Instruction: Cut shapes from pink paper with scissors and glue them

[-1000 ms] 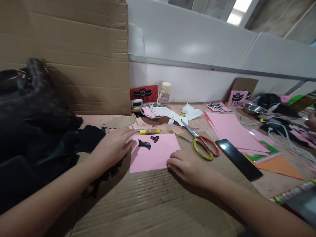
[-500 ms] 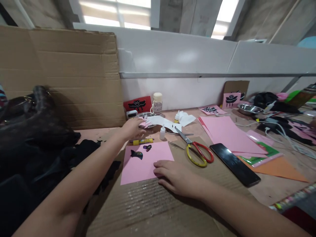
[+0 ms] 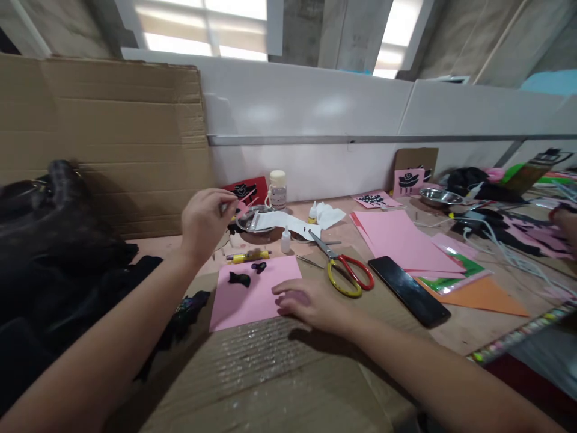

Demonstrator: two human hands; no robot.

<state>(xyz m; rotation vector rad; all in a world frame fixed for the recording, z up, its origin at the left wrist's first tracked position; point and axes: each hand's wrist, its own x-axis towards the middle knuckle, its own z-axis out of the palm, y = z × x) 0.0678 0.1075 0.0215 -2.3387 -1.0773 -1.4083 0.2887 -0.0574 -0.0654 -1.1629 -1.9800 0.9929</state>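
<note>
In the head view, the pink sheet [image 3: 252,307] lies flat on a cardboard mat [image 3: 270,385] over the desk [image 3: 473,334] and serves as the landmark. The left forearm rises from the lower left and passes the sheet's left side; the left hand [image 3: 206,222] is lifted above and beyond its far left corner, back of the hand towards the camera, knuckles bent. Its fingers are narrowed to a pinch on a slender pink paper piece [image 3: 243,207], which points away to the right.

The right forearm slants in from the lower right. The right hand [image 3: 311,304] is palm down at the sheet's right edge, fingers loosely curled and a little apart, gripping nothing visible; the fingertips reach over the paper, though whether they press on it I cannot tell.

On the sheet's far left part lie a larger black cut-out [image 3: 239,279] and, just beside it, a smaller black cut-out [image 3: 259,268]. A yellow glue stick [image 3: 249,257] lies just beyond the sheet's far edge, with a white dropper bottle [image 3: 285,242] upright behind. Farther beyond is a metal dish [image 3: 246,227]. Right of the sheet are scissors [image 3: 345,275] with one yellow and one red handle loop, then a black phone [image 3: 408,291].
</note>
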